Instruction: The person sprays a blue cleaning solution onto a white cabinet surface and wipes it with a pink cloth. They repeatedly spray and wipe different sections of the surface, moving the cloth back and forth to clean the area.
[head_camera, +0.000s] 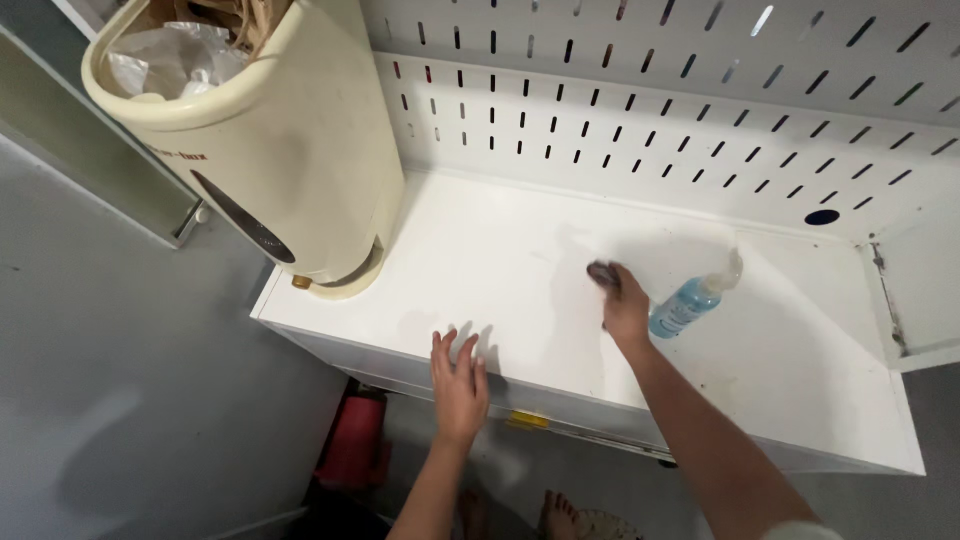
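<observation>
At the far left a grey floor (120, 400) runs under everything, and above it a tall cream plastic bin with a rounded rim (270, 150) stands on the left end of the white metal shelf top (800, 380). Crumpled clear plastic and brown paper scraps (190, 45) fill the bin's open mouth. Below the shelf's front edge, a red cylinder-shaped container (355, 440) sits on the floor, partly in shadow.

Moving right, the left hand (458, 385) lies flat on the shelf near its front edge — fingers spread and open, palm down, holding nothing. Beneath it, bare toes (558, 515) show at the bottom of the view.

Further right, the right hand (622, 305) is closed around a small dark cloth (603, 272), pressing it onto the white surface roughly at the middle of the shelf; only the cloth's top end shows past the fingers. Just beside that hand, on its right, a clear spray bottle of pale blue liquid (690, 303) lies tilted on the shelf, nozzle pointing toward the back wall — close to the wrist, though whether they touch I cannot tell.

Behind it all, a white pegboard panel with rows of narrow slots (700, 110) rises from the shelf's rear edge.
</observation>
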